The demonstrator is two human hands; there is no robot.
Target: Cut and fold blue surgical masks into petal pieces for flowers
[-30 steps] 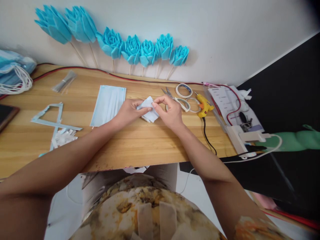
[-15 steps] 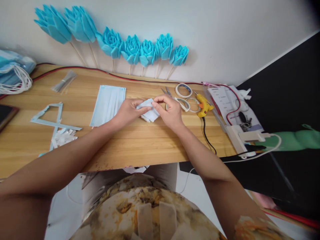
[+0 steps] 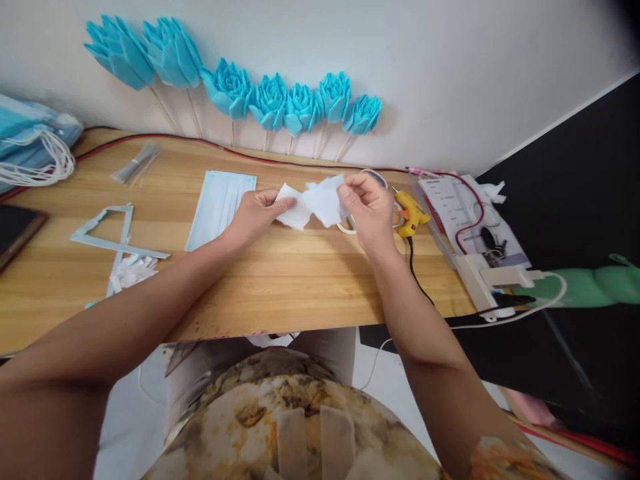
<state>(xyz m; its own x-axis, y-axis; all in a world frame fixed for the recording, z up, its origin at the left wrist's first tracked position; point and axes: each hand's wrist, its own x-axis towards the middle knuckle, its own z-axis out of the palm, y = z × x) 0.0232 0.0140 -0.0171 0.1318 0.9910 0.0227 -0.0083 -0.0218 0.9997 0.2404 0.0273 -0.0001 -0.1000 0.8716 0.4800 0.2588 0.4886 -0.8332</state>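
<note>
White pieces (image 3: 327,201) above a wooden desk (image 3: 285,287), pale wall (image 3: 450,80) behind

left hand (image 3: 257,212): pinching | right hand (image 3: 373,208): pinching | forearms (image 3: 197,283): angled inward

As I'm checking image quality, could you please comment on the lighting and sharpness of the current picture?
Head view: soft shadow on the wall beside the blue flowers; white material between left hand and right hand pale; print on papers illegible; upper right corner blackened.
</note>
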